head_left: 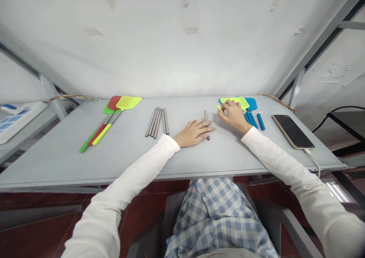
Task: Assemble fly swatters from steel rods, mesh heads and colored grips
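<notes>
Nearest, the lap in checked cloth (216, 208) is seen below the front edge of the grey table (57, 163); beyond it, a metal tube (205, 115) is crossed by the left hand (195, 132), its fingers spread, not clenched; well apart from it, a small yellow-green piece (219, 109) is pinched by the right hand (235, 116); whether that piece is joined to anything cannot be told; at the right, blue grips (261, 121) are laid near a phone (293, 131); at the left, bare tubes (155, 123) are grouped, apparently unjoined; three swatters (109, 126) seem already completed; farthest, overlapping swatter heads (252, 104) are piled, so more appears left than done.
</notes>
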Tool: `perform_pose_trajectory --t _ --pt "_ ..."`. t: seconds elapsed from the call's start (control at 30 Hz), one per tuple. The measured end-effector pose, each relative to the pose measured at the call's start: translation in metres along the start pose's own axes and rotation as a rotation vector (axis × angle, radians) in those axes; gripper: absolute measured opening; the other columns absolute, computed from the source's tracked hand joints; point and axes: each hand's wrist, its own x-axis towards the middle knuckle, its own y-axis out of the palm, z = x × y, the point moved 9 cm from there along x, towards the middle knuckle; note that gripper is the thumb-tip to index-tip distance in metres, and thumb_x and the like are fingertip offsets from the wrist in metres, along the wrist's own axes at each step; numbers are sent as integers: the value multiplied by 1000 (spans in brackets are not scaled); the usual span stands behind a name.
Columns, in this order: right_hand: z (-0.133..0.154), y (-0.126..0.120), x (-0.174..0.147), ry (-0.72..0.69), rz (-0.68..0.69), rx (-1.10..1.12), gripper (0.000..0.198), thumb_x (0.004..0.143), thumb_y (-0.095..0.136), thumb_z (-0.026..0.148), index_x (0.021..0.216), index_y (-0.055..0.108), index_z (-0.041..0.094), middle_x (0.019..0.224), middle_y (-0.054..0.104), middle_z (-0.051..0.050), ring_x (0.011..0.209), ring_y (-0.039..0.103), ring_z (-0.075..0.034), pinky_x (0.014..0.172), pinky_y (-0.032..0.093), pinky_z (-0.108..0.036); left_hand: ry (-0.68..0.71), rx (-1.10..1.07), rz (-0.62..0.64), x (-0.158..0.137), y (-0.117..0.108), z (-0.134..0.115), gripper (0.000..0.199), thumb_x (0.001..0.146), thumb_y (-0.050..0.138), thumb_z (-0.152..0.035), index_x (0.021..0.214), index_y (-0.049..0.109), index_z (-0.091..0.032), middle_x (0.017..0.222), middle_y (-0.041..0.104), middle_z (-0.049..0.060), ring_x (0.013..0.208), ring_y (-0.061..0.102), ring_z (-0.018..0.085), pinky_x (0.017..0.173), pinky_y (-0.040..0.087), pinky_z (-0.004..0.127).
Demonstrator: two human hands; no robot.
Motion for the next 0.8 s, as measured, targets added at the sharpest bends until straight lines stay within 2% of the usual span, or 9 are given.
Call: perform_pose_trajectory --t 0.07,0.17,0.27,0.37,0.47,0.57,0.7,0.8 --pt "-6 6 -7 -19 67 -129 27 90 45 37 73 55 18 95 59 -13 92 50 -27 85 33 -43 -9 44 -16 0 -2 0 43 100 28 -43 134 54 -36 148 48 0 140 35 20 113 24 43" --pt "-9 14 -19 -51 146 -228 29 90 46 40 78 57 16 103 59 -16 96 49 -30 84 34 -43 -53 131 -153 -1 -15 5 38 99 33 -39 121 63 -30 132 60 3 127 49 19 107 29 40" --pt "-12 13 -26 -33 146 -279 30 89 48 39 95 58 12 106 57 -20 96 48 -33 80 35 -43 -133 250 -263 -3 -29 19 29 95 41 -30 104 67 -22 112 67 7 111 57 21 98 35 39" --pt "-11 9 -28 -77 119 -300 28 89 43 24 109 56 9 111 56 -21 97 49 -33 78 35 -42 -241 378 -307 -8 -43 37 22 87 47 -22 91 67 -19 103 68 9 105 58 25 94 36 42" --pt "-10 8 -29 -169 134 -306 31 88 37 10 107 60 12 114 57 -20 97 50 -32 79 34 -42 -379 422 -261 -16 -53 61 22 85 45 -18 81 67 -19 102 68 9 101 59 26 93 36 45" --pt "-6 2 -30 -274 112 -277 31 89 37 8 103 64 14 114 59 -18 99 50 -31 83 34 -43 -493 421 -204 -26 -57 80 25 87 42 -20 82 67 -19 105 67 8 99 59 26 92 37 46" --pt "15 -14 -34 -432 17 -184 26 92 42 14 105 65 18 119 60 -15 103 51 -29 86 35 -42 -578 495 -264 -41 -62 88 24 86 52 -36 96 65 -19 114 61 13 112 52 33 95 36 49" --pt "39 -30 -43 -582 -55 -78 26 92 43 12 108 62 19 113 63 -12 97 53 -24 81 37 -37 -618 502 -248 -49 -58 92 28 88 49 -35 103 63 -16 112 60 16 110 52 34 93 38 49"
